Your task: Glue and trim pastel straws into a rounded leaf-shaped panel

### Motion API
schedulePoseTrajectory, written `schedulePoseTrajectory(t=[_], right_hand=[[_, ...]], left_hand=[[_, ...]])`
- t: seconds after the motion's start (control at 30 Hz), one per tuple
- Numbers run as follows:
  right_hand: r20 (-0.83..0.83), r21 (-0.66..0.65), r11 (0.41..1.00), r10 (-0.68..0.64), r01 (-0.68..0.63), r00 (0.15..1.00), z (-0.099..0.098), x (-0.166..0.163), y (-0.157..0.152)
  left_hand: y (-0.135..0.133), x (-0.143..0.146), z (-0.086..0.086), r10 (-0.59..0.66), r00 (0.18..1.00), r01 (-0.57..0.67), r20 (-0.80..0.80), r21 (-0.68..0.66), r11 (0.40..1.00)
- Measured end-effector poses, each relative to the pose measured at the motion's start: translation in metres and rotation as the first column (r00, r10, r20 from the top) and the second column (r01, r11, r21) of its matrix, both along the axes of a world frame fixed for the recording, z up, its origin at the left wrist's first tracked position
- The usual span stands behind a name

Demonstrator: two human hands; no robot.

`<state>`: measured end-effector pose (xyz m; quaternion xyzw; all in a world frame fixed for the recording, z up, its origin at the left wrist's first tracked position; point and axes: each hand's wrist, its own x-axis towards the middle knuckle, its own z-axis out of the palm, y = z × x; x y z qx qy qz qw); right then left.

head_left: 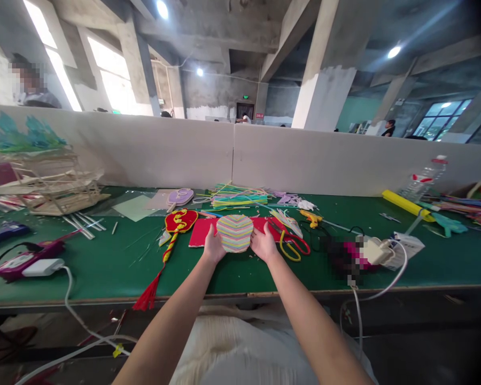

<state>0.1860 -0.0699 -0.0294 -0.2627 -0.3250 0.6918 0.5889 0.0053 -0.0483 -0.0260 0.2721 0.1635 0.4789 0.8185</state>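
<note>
A round, flat disc striped in pastel pink, yellow, grey and green (pixel 234 233) is held up between my two hands above the green table. My left hand (pixel 214 245) grips its left edge, the thumb pointing up and the fingers partly hidden behind it. At the opposite edge, my right hand (pixel 264 244) has its fingertips against the rim, thumb raised. Under the disc lies a red sheet (pixel 200 233). Scissors with yellow and red handles (pixel 292 247) rest beside my right hand. Left of my hands lies a red and yellow fan-shaped piece (pixel 181 220) with a red tassel (pixel 149 291).
Bundled pipe cleaners (pixel 238 197) and a purple fan-shaped piece (pixel 180 197) lie toward the partition (pixel 176 152). A yellow glue gun (pixel 311 218), a plastic bottle (pixel 424 179) and power strips with white cables (pixel 403 262) are rightward. A stick-built model (pixel 52 187) stands left.
</note>
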Motion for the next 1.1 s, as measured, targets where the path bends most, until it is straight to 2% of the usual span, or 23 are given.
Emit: schedulePoseTrajectory(t=[0.2,0.4,0.53,0.73,0.97,1.1], right_hand=[[0.014,0.037,0.999,-0.018,0.017,1.000,-0.002,-0.012,-0.001],[-0.022,0.091,0.978,-0.187,0.189,0.982,-0.007,-0.011,0.004],[-0.030,0.103,0.961,-0.256,0.258,0.966,-0.008,-0.008,0.007],[-0.052,0.145,0.929,-0.336,0.341,0.940,-0.005,-0.005,0.007],[-0.064,0.151,0.928,-0.333,0.339,0.941,-0.001,-0.007,0.004],[-0.109,0.120,0.892,-0.424,0.436,0.899,-0.003,0.000,0.007]], left_hand=[[-0.001,0.001,-0.001,-0.030,1.000,0.030,-0.006,0.010,0.999],[-0.002,0.009,0.002,-0.026,0.997,0.030,-0.074,0.056,0.998],[-0.004,0.014,0.004,-0.014,0.992,0.027,-0.128,0.101,0.995],[-0.008,0.018,-0.001,0.059,0.969,-0.018,-0.241,0.168,0.986],[-0.008,0.019,-0.004,0.126,0.932,-0.061,-0.339,0.195,0.979],[-0.005,0.018,-0.004,0.191,0.910,-0.121,-0.367,0.205,0.971]])
